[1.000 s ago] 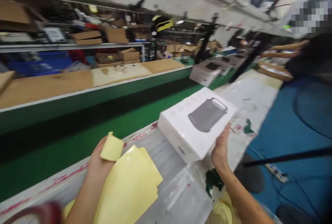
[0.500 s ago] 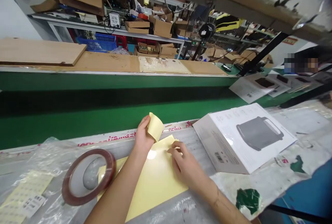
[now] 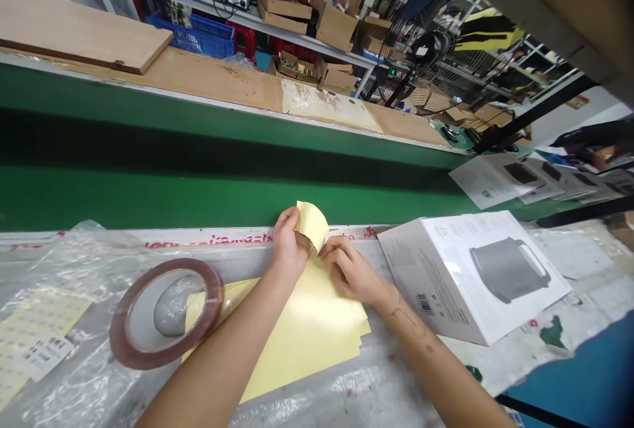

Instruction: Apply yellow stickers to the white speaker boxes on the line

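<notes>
My left hand (image 3: 288, 243) is closed on a small curled piece of yellow paper (image 3: 313, 222), held up above the bench. My right hand (image 3: 349, 269) has its fingertips pinched together at the lower right corner of that curled piece. Beneath both hands lie larger glossy yellow sheets (image 3: 302, 335), loosely stacked. A wide roll of brown-edged tape (image 3: 121, 329) rests on the left end of the sheets, beside my left forearm. To the right of my right hand is a white printed carton (image 3: 460, 269) with a grey appliance pictured on it.
Clear plastic wrap (image 3: 99, 269) and a sticker sheet (image 3: 39, 335) with a barcode label lie at the left. Beyond the bench runs a green conveyor belt (image 3: 148, 200), with several white cartons (image 3: 495, 177) at its right. A wooden board (image 3: 74, 28) lies on the far ledge.
My right hand has moved from the large yellow sheets up to the curled piece in my left hand. The view has tilted and shifted a little.
</notes>
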A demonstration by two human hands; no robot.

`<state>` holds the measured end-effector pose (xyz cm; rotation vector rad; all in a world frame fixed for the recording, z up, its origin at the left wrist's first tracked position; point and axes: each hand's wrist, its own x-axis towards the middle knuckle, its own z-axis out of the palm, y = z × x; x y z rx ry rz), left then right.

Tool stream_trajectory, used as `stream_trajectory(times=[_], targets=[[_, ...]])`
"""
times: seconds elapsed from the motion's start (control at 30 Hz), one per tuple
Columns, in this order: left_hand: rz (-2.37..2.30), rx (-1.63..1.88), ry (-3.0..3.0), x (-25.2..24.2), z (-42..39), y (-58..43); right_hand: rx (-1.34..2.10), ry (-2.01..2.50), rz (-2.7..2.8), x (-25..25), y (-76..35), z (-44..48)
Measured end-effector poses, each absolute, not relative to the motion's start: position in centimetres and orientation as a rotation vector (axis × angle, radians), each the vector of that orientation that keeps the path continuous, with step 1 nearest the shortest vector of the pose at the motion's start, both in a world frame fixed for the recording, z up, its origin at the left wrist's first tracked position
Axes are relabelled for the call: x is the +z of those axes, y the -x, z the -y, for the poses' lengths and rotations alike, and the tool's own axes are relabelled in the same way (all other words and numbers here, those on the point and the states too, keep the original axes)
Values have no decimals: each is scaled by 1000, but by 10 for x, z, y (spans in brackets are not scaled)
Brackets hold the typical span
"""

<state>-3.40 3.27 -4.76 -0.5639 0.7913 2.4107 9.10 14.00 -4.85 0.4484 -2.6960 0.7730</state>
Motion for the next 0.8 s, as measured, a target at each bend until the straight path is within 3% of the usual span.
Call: stream_trajectory(times=[0.4, 0.8], targets=[[-745, 2436, 551, -48, -34, 37, 856, -526, 2676, -51, -77, -137], [-767, 2336, 558, -45, -31, 40, 442, -314, 2654, -43, -120, -155]])
